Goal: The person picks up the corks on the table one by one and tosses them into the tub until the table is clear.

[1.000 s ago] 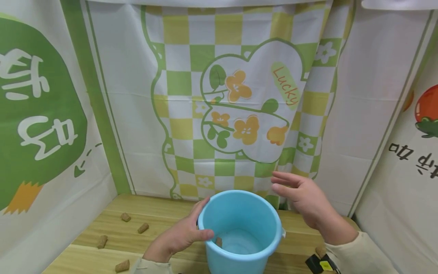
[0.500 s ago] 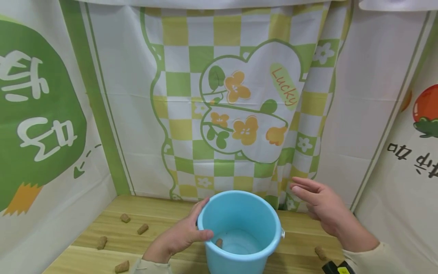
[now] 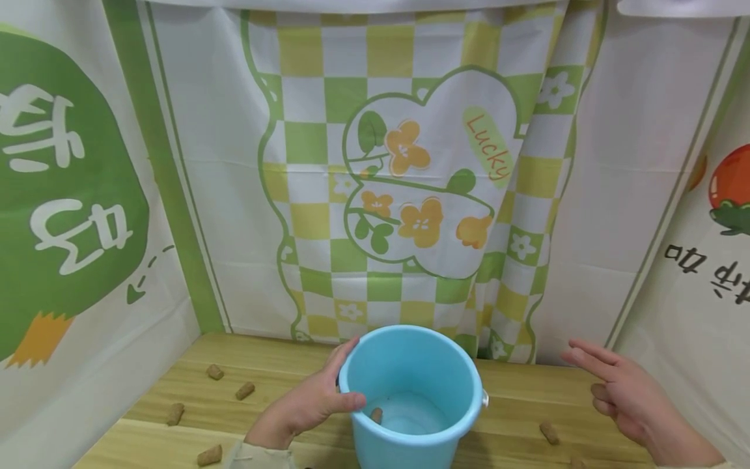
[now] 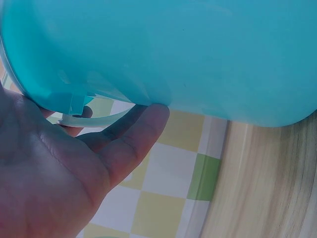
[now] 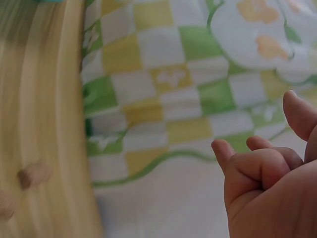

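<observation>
A light blue bucket (image 3: 404, 453) stands upright on the wooden table, front and middle in the head view. My left hand (image 3: 310, 400) grips its left side, thumb over the rim and fingers along the outside. In the left wrist view the fingers (image 4: 136, 144) rest against the bucket's wall near its white handle (image 4: 99, 120). One cork (image 3: 377, 415) lies inside on the bottom. To the right, my right hand (image 3: 635, 400) is in the air over the table with nothing in it, some fingers loosely bent. Nearest to it is a cork (image 3: 549, 432) on the table.
Several corks lie on the left of the table, among them a far cork (image 3: 215, 372) and a near cork (image 3: 209, 455). Another cork (image 3: 577, 464) shows at the bottom edge, right. A checkered cloth (image 3: 387, 286) hangs behind the table, with printed cloths on both sides.
My right hand has moved from beside the bucket's rim out to the right and lower, uncovering corks on that side. The left hand and bucket have stayed in place.
</observation>
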Demonstrator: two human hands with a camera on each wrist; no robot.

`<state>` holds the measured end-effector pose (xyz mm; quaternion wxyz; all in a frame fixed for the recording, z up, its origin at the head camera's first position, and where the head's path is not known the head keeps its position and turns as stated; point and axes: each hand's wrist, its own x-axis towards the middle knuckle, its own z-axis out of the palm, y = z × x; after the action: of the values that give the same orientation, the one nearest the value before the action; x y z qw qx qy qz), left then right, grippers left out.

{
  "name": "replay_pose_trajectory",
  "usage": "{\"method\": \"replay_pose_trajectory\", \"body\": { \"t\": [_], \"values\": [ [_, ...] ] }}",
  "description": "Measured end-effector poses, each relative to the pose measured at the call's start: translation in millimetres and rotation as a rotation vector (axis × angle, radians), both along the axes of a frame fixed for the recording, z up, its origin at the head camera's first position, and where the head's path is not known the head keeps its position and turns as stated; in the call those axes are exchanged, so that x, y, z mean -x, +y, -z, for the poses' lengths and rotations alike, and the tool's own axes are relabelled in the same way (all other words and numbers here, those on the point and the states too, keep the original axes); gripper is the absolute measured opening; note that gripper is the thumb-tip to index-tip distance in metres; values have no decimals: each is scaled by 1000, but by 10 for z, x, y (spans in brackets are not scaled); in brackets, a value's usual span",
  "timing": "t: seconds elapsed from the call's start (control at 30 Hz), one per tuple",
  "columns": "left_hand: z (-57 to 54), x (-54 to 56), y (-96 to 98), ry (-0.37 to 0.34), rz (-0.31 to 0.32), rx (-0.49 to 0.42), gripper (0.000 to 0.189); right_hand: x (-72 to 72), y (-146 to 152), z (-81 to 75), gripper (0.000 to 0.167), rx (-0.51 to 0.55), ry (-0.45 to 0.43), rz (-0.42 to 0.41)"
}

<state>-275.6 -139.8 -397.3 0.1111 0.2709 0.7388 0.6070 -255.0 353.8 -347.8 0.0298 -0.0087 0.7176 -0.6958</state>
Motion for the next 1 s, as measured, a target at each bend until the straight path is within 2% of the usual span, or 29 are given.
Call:
{"method": "replay_pose_trajectory", "body": {
  "t": [0.17, 0.23, 0.37, 0.5, 0.67, 0.77, 0.83, 0.9, 1.0],
  "values": [
    [1, 3, -6, 8, -17, 24, 109, -12, 241, 202, 17, -10, -72, 29],
    [3, 4, -8, 9, -14, 20, 109, -8, 330, 297, 34, -40, -96, 23],
    [11, 11, -17, 11, -2, 3, 109, 4, 479, 493, 83, -182, -160, -5],
    [16, 21, -22, 13, 7, -3, 107, 0, 587, 703, 97, -215, -247, -23],
    [8, 23, -12, 15, 7, 1, 107, -23, 695, 976, 101, -116, -281, -52],
    [7, 23, -5, 16, 9, 3, 107, -60, 727, 1124, 100, -7, -334, -85],
    [9, 27, 2, 14, 18, -5, 107, -69, 746, 1205, 97, 17, -351, -95],
    [9, 31, 6, 19, 21, -5, 107, -47, 768, 1270, 91, -23, -345, -115],
    [7, 35, 11, 20, 25, -9, 108, 38, 802, 1316, 80, -340, -255, -142]
  ]
}}
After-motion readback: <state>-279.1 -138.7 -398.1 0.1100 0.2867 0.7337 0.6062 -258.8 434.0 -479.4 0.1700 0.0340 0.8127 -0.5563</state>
